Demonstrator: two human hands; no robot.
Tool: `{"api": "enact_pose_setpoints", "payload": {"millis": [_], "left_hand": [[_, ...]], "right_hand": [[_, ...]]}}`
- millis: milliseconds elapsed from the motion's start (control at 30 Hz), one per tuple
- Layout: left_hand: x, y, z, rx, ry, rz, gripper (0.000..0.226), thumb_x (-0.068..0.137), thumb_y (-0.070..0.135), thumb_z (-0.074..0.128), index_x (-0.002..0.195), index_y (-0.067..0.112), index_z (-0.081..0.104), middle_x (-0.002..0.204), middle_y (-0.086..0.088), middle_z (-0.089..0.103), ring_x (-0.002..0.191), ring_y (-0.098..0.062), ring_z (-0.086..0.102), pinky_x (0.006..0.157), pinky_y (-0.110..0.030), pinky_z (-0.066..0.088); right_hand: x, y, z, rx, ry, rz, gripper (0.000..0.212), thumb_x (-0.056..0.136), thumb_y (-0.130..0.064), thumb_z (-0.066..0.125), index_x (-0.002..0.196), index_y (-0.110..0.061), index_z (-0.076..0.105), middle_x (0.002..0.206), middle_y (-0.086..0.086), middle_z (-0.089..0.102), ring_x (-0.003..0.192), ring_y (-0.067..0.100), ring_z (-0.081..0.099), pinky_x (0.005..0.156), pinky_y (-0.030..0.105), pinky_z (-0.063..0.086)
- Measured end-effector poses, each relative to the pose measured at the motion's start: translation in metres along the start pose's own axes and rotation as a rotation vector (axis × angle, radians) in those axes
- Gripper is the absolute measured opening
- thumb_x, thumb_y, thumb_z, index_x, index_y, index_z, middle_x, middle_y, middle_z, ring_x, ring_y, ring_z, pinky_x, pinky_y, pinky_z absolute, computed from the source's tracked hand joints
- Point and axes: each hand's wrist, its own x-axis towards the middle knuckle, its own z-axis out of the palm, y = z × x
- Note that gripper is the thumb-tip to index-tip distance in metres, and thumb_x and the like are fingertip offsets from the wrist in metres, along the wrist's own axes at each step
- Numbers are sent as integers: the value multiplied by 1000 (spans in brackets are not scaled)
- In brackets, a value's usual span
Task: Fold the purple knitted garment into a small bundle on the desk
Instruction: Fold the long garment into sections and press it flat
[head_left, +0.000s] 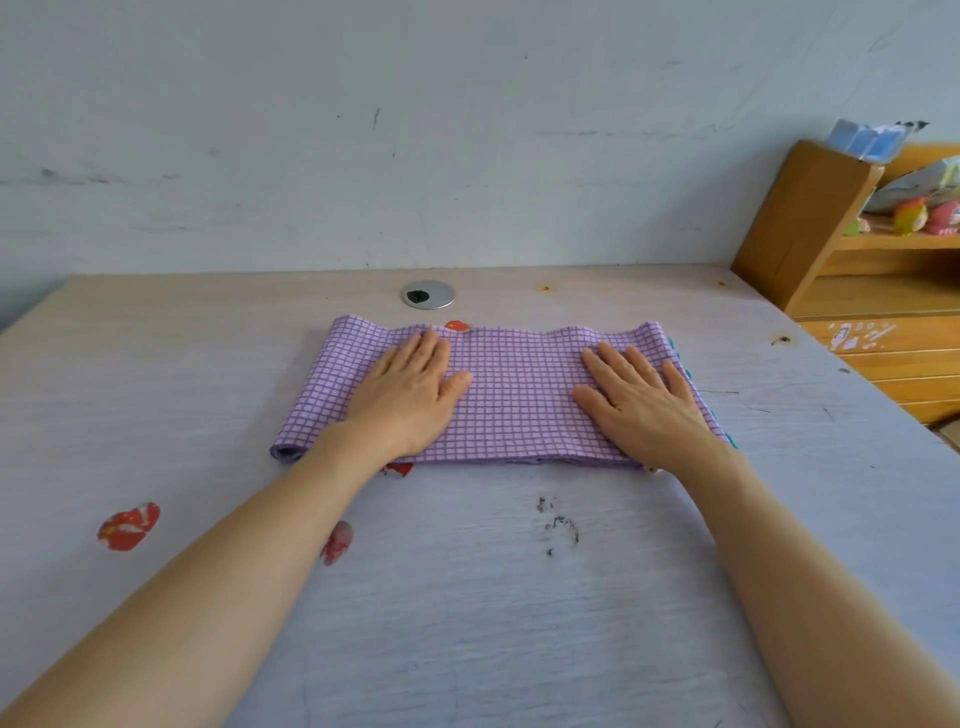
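While both palms are pressed flat on it, the purple garment (519, 395) is seen lying as a wide, already folded rectangle on the desk (467, 597), toward the far middle of the surface. A grid of darker purple lines is observed on the fabric; a rolled fold is visible at its left end, and a teal edge shows along its right end.

The left hand (410, 395) is laid on the left half of the cloth, fingers extended and held close together, thumb spread toward the centre. Nothing is gripped. The right hand (644, 400) is laid on the right half, fingers extended and slightly fanned, thumb pointing inward; nothing is gripped either. The two hands are kept apart, with bare fabric between them.

A round metal cable grommet (428, 294) is noted just behind the garment. Red stickers (128, 526) are seen on the desk top to the near left, and dark scuff marks (558, 525) nearer the viewer. A wooden shelf unit (810, 223) stands at the right rear, with small figures on it.
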Motion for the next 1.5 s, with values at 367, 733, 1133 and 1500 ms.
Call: {"api": "enact_pose_setpoints", "payload": {"millis": [367,733,1133,1500], "left_hand": [[-5,-68,-7,-241,92,-168,55,100,35,18,148,11,5,158,-5,-4,146,-18,-5,118,-33,0],[-14,-81,-19,-774,521,-257,35,86,1,54,119,10,61,127,-13,59,115,-25,56,104,-37,41],[-23,-84,-29,-993,271,-297,41,86,2,57,127,11,55,140,-12,47,114,-20,53,91,-25,42],[-52,-136,-28,-181,315,-381,39,94,26,46,132,14,50,129,-14,48,113,-34,51,89,-42,42]], "right_hand": [[1,0,-1,-8,3,11,58,94,-55,13,147,-34,1,157,-11,-5,145,12,-7,117,42,-6],[1,12,-19,132,252,147,47,95,-36,41,140,-24,37,153,2,25,140,25,23,113,44,17],[8,13,-41,320,82,372,61,87,-33,59,138,-19,29,139,19,41,117,39,47,92,46,44],[19,-37,-19,161,142,141,46,96,-26,41,141,-23,34,137,13,37,119,35,45,100,44,36]]}}
